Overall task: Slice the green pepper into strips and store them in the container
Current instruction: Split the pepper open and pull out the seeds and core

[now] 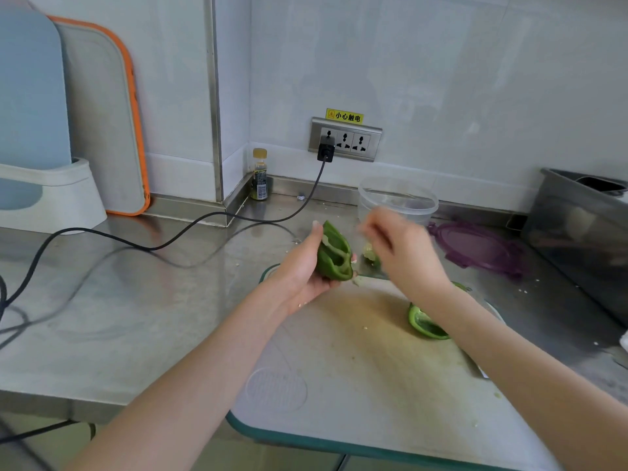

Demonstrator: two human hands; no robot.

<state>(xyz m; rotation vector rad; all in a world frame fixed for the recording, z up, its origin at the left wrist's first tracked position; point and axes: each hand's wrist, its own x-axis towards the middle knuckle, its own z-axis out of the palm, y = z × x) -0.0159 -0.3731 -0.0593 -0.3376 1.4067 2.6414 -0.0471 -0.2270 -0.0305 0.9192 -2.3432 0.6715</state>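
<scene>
Holding a green pepper half (334, 254) cupped in the left hand (302, 270), cut side facing right, above the far edge of the cutting board (356, 362).

Hovering just beside it, the right hand (401, 249), blurred, fingers curled around a pale seed core (370, 253), though grip hard to tell for certain. Lying on the board under the right forearm, another pepper half (424, 322), hollow side up. Standing beyond the hands near the wall, a clear round container (397, 200), open, with its purple lid (475, 246) lying flat just right of it on the steel counter (136, 294). Trailing across the counter from the wall socket (345, 139), a black cable (170, 241); standing in the corner, a small bottle (260, 175).
</scene>
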